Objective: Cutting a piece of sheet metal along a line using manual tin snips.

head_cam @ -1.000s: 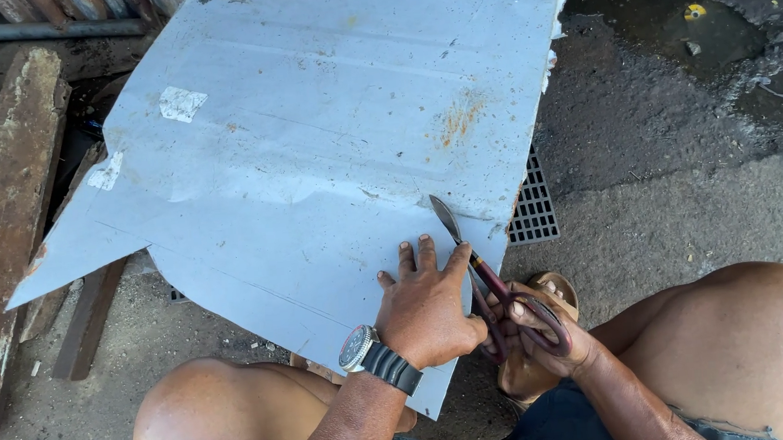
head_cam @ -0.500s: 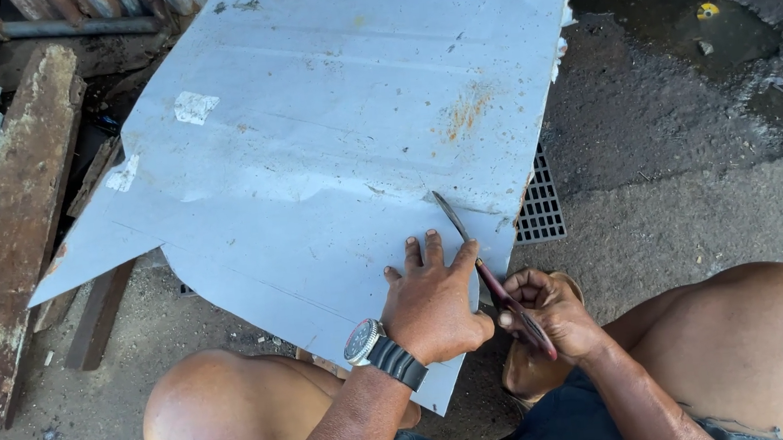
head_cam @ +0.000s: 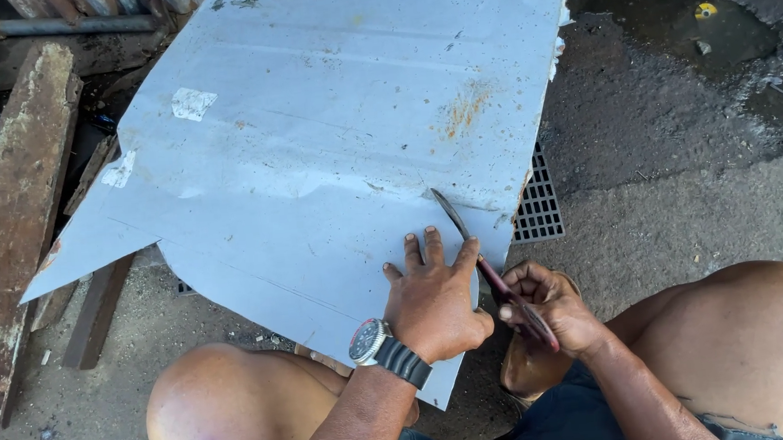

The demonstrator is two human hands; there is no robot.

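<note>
Now left hand [head_cam: 435,302] flat on sheet [head_cam: 330,150], right hand [head_cam: 547,308] gripping snips [head_cam: 493,272]

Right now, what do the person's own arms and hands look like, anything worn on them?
Both forearms are bare, no sleeves, no gloves. The left hand has a wristwatch with a dark ribbed strap and round dark dial at its wrist. The right hand wears nothing visible.

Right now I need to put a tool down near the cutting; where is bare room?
Free: the sheet metal above the left hand, and the concrete beside the drain grate. Crowded: around the snips in the right hand, between the knees.
</note>
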